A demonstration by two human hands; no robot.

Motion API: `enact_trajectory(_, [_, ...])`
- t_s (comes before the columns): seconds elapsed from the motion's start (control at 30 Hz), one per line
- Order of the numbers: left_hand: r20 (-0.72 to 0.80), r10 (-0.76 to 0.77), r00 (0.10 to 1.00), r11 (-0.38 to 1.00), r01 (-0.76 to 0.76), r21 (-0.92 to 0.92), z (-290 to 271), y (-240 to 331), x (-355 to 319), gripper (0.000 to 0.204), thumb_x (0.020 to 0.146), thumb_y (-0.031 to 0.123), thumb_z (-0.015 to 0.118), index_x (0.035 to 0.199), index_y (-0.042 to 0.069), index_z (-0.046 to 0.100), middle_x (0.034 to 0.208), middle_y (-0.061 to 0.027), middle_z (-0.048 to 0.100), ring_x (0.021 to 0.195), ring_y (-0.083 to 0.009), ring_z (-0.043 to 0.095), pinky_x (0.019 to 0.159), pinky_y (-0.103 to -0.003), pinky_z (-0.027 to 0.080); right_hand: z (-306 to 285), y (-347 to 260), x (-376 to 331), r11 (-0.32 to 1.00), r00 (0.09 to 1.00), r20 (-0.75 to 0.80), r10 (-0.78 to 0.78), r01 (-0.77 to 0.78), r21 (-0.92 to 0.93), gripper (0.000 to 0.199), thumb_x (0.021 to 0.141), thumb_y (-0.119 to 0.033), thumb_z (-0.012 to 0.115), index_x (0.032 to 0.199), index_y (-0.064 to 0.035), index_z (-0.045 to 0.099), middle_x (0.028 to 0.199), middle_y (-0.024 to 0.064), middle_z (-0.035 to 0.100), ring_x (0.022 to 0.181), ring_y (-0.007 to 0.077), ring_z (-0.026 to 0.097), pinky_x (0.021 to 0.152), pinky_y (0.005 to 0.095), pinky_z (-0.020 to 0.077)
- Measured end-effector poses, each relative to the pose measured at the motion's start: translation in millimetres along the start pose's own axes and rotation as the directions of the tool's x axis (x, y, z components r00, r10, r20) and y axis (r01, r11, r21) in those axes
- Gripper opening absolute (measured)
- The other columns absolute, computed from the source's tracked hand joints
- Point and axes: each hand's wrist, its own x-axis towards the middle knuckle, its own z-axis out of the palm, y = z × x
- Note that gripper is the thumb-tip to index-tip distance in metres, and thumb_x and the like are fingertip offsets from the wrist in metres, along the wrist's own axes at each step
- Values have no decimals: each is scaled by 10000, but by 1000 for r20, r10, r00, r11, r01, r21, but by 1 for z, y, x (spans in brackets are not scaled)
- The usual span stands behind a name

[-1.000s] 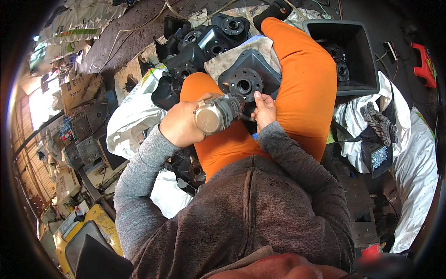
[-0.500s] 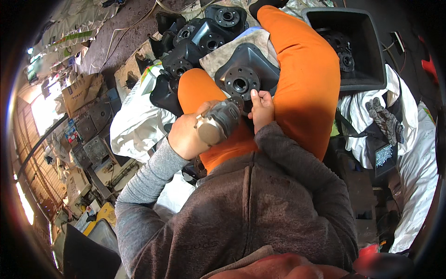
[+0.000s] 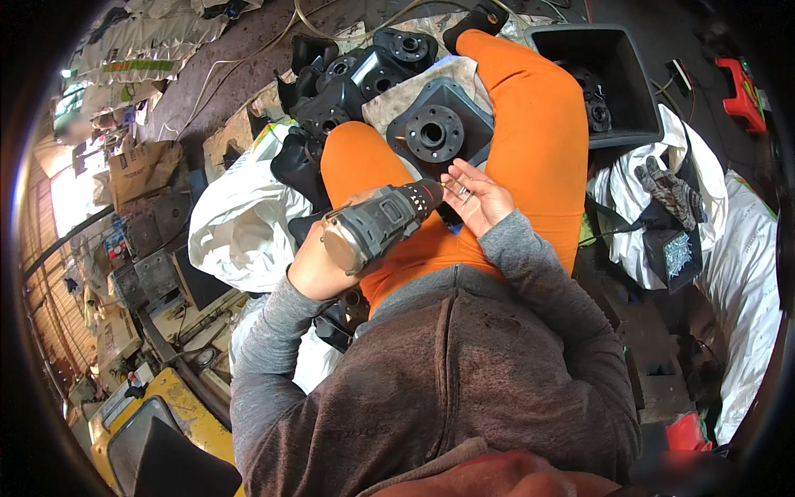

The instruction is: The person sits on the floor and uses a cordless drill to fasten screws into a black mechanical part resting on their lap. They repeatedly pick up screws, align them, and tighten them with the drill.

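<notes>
Drill (image 3: 381,225) in left hand (image 3: 319,267), beside white sack (image 3: 236,224)

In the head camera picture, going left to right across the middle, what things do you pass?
White bag → left hand → grey cordless drill → right hand → grey work gloves.

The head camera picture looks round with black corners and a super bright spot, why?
Head view: a fisheye lens bends edges and leaves a black rim; daylight blows out at the left edge; the cordless drill in the left hand stays sharp.
</notes>
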Motion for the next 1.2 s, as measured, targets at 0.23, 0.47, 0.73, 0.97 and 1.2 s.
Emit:
enact_trajectory(0.23, [-24,-6,1000,992,3,-129,8,8,-14,590,757,96,752,1287,-14,517,1182,-144,621,1067,-251,616,930,-352,481,12,-3,-18,993,986,154,-59,42,106,289,974,-31,476,1263,-31,481,1272,117,541,1249,231,516,1073,436,430])
enact_trajectory(0.47, [-10,35,999,999,-34,8,7,8,-15,588,750,99,751,1284,0,528,1219,-153,610,1083,-271,621,924,-354,491,23,-2,-27,985,993,108,-42,23,170,216,982,-31,453,1193,-42,499,1290,123,526,1285,238,490,1096,440,419])
enact_trajectory(0.73, [50,21,999,998,-24,54,8,11,-12,786,669,152,790,1384,147,464,1194,-115,644,991,-308,673,858,-369,547,24,-3,-27,981,999,30,-16,10,192,183,984,-20,446,1151,-43,517,1291,128,527,1271,246,504,1085,430,433])
enact_trajectory(0.97, [122,-12,992,967,-19,254,0,20,2,573,750,118,721,1298,94,556,1149,-141,663,954,-312,685,808,-353,549,22,-5,-17,988,1000,26,-6,2,153,289,1005,-42,412,1291,-33,455,1373,148,497,1295,230,489,1062,400,456])
enact_trajectory(1.2, [-69,43,997,998,-46,-42,-6,-1,16,523,736,102,754,1211,-3,561,1127,-164,646,1020,-270,642,912,-355,484,16,5,-9,974,996,-7,-91,90,206,403,1018,-65,362,1417,-26,325,1392,185,456,1229,268,528,998,403,498])
